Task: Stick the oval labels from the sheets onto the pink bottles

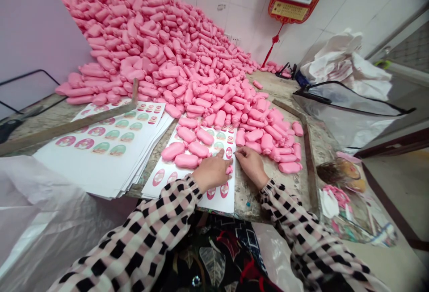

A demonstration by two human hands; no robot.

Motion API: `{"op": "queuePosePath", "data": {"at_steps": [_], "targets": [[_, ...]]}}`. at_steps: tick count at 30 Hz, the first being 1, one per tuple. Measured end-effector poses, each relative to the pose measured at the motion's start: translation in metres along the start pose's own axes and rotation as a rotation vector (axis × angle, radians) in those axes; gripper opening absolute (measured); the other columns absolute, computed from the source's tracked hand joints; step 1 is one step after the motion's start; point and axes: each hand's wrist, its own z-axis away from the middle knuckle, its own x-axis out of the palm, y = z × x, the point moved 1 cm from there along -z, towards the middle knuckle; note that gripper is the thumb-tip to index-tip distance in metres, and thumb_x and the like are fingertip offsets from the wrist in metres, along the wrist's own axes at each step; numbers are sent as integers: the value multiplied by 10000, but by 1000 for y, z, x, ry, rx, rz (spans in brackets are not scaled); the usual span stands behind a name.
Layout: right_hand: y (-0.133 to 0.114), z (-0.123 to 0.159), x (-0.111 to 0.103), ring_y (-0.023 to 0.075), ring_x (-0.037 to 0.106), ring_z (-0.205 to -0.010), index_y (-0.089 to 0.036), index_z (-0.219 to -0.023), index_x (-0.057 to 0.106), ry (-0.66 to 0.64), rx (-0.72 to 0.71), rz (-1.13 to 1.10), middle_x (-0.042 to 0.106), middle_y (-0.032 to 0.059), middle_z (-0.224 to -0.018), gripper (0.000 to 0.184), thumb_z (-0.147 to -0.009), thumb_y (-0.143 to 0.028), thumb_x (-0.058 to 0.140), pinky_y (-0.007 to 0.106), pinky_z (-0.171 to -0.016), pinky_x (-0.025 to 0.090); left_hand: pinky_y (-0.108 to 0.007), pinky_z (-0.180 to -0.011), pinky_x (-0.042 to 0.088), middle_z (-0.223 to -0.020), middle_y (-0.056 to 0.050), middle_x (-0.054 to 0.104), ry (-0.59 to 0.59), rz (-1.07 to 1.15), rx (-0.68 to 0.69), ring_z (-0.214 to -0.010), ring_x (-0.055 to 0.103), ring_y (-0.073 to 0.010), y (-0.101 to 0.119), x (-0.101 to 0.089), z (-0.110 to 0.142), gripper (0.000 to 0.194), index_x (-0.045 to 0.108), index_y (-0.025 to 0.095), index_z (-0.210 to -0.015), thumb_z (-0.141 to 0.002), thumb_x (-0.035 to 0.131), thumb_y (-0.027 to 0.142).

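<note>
A white sheet of oval stickers (187, 185) lies on the table edge in front of me, with a few pink plastic bottles (186, 148) resting on it. My left hand (212, 171) is curled on the sheet and holds a small pink piece against it. My right hand (250, 163) is beside it, fingers pinched at the sheet's right edge near a sticker (229, 152). A huge heap of pink bottles (161, 46) covers the table behind.
A stack of sticker sheets (100, 153) lies at the left under a wooden strip (67, 127). Clear plastic bags hang at the left (36, 220) and right (338, 113). A box of peeled scraps (348, 193) sits at the right. White bags (345, 60) lie behind.
</note>
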Motion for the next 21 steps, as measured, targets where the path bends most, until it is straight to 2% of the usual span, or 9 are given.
{"op": "queuePosePath", "data": {"at_steps": [5,9,15,21], "targets": [[-3,0,2,150,573,-698,-224,-821,627,8,27,1,667,-6,-786,213,-792,-378,482,248,-593,349,-412,-789,438,-1460,-114,204,-24,0,6,-1015,562,-319,3,-5,0,551,415,343,-1290,-758,524,432],[-5,-4,-2,143,565,-656,-228,-748,618,-15,42,44,648,-21,-693,256,-768,-458,507,243,-542,309,-427,-803,430,-1478,-90,167,-56,9,-18,-1031,551,-334,6,-8,-3,605,377,387,-1305,-731,556,449],[-10,-10,-6,133,561,-598,-216,-718,613,-49,92,34,634,-19,-643,256,-722,-463,548,240,-498,291,-414,-838,411,-1491,-72,130,-70,25,-54,-1060,535,-327,8,-9,-5,585,415,373,-1287,-727,559,464],[-28,-14,-19,159,559,-655,-223,-676,622,-16,36,232,637,0,-652,198,-697,-416,583,256,-524,294,-426,-819,424,-1480,-76,168,-67,24,-55,-1057,533,-341,9,-10,-6,604,404,380,-1295,-720,558,487]]}}
